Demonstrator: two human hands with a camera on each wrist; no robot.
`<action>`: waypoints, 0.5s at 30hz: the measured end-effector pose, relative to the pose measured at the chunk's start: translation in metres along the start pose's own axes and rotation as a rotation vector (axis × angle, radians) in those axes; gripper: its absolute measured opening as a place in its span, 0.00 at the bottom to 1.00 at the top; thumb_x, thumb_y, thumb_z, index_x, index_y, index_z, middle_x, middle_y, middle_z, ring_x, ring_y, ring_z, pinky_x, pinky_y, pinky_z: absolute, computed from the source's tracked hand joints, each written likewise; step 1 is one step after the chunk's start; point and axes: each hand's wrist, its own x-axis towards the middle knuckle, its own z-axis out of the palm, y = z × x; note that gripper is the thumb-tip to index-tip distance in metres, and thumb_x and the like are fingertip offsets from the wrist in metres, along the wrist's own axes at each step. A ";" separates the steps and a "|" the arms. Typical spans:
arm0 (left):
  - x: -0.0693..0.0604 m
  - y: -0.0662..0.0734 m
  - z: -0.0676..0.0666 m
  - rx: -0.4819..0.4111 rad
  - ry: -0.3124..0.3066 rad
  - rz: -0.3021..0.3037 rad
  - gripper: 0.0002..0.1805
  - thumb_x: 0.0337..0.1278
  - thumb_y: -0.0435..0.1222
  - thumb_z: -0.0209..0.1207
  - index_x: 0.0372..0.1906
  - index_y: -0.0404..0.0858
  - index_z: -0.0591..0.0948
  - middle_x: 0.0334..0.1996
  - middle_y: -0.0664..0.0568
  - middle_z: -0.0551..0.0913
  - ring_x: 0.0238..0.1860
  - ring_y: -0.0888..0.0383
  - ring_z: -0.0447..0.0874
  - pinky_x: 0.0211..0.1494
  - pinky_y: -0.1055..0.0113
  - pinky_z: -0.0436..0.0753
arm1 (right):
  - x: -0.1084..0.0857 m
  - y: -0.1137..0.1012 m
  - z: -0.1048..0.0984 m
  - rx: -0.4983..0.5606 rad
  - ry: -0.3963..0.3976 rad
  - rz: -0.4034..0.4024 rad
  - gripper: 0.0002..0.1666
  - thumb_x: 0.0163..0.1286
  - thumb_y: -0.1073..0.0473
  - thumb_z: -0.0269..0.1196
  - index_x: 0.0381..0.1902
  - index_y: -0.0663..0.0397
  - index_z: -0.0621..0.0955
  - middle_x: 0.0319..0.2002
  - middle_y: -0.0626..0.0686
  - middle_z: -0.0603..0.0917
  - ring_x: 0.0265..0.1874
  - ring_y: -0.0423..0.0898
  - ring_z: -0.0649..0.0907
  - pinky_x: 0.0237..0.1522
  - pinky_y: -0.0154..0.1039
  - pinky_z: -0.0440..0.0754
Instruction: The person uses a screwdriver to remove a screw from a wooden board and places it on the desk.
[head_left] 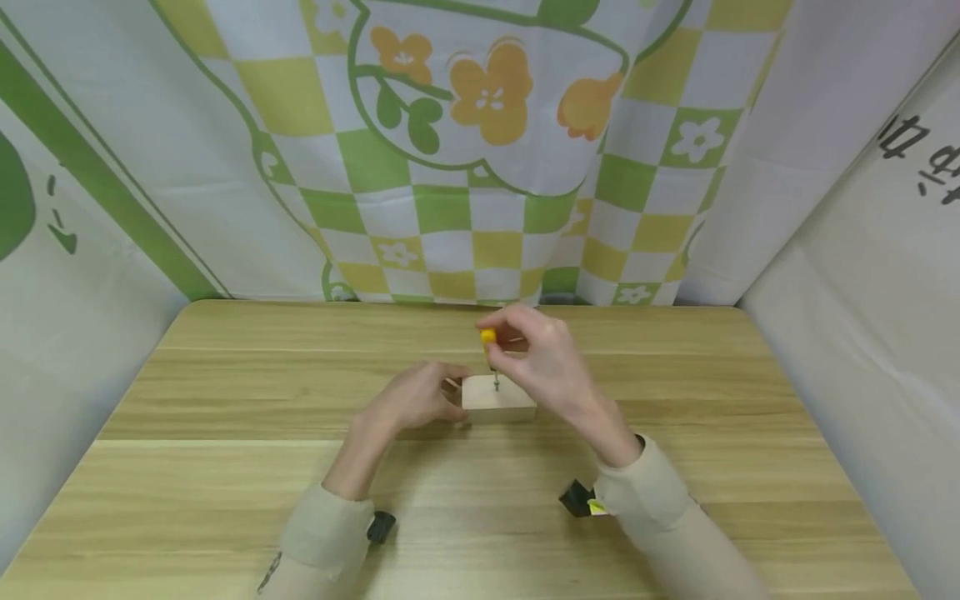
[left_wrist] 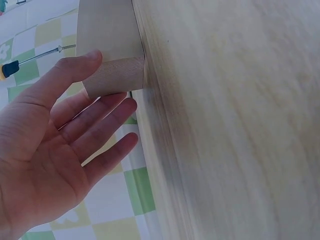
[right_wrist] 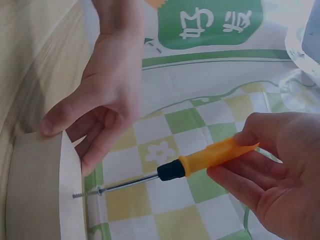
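A pale wooden block (head_left: 487, 398) lies on the table, and a screw (right_wrist: 86, 193) stands upright in its top face, much of its thread showing. My right hand (head_left: 551, 362) pinches the yellow handle of a screwdriver (right_wrist: 207, 156) between thumb and fingers. The screwdriver's shaft meets the screw head, in line with the screw. At the block's left end, my left hand (head_left: 420, 396) grips it, thumb on the near side and fingers behind. In the left wrist view the lower fingers of that hand (left_wrist: 55, 145) extend past the block.
The wood-grain table (head_left: 300, 483) spreads around both hands. A checked, flowered curtain (head_left: 480, 208) hangs along its back edge, with white cloth walls (head_left: 862, 333) at the sides. Black wrist-worn devices (head_left: 577, 498) show under both sleeves.
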 end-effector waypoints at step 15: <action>0.003 -0.001 0.000 0.032 -0.001 0.000 0.37 0.45 0.40 0.75 0.65 0.41 0.77 0.55 0.49 0.85 0.50 0.55 0.87 0.57 0.56 0.83 | -0.003 0.007 0.001 -0.075 0.179 -0.048 0.15 0.57 0.67 0.73 0.42 0.63 0.82 0.37 0.56 0.84 0.35 0.47 0.87 0.35 0.28 0.87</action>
